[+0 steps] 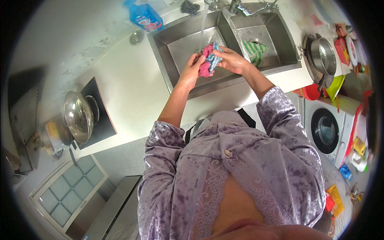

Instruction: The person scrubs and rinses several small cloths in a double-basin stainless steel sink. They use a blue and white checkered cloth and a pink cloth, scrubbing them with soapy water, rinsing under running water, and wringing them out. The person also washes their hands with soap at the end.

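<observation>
Above the left basin of a stainless steel double sink (168, 67), my two hands hold bunched cloths. My left hand (193, 69) grips a pink cloth (205, 70), and my right hand (232, 60) pinches a blue and white striped cloth (214, 58) pressed against it. Whether they are two cloths or two sides of one, I cannot tell. A stream of water (204, 27) falls just behind the cloths. In the right basin a green and white striped cloth (255, 51) lies crumpled near the drain.
A blue bottle (147, 18), a dark scouring pad (190, 8) and a chrome faucet (244, 10) stand along the sink's back. To the right are a metal pot (325, 57) and a washing machine (325, 129). A lidded wok (78, 117) sits on the cooktop (102, 120) at left.
</observation>
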`<state>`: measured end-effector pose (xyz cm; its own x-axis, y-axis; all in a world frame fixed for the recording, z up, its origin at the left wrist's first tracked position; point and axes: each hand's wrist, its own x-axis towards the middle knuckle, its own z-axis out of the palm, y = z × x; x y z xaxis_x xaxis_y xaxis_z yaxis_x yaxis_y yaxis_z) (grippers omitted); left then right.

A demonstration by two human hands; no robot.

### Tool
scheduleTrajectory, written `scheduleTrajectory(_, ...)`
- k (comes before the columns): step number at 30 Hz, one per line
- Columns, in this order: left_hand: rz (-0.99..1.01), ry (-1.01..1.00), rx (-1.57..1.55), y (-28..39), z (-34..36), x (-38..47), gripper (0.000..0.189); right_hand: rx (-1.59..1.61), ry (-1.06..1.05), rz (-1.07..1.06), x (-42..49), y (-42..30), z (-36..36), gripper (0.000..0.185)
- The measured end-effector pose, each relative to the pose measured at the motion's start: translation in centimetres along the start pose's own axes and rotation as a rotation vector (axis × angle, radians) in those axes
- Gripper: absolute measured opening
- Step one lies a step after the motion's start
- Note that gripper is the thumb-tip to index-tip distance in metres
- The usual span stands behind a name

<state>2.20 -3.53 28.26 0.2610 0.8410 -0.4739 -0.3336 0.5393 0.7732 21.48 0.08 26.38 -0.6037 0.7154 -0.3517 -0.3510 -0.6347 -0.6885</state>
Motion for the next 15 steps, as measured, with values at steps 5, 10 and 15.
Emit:
scheduleTrajectory(5, 0.114, 0.069, -0.01, 0.3, -0.6, 0.0, 0.019, 0.021, -0.043, 0.039, -0.7, -1.8, 0.8, 0.045)
scheduleTrajectory(10, 0.137, 0.13, 0.011, 1.3, 0.2, -1.0, 0.016, 0.048, 0.092, 0.03, -0.8, -2.8, 2.1, 0.057)
scheduleTrajectory(15, 0.065, 0.246, 0.064, 2.7, 0.6, -1.4, 0.015, -0.416, 0.144, -0.031, -0.6, -3.1, 2.3, 0.064)
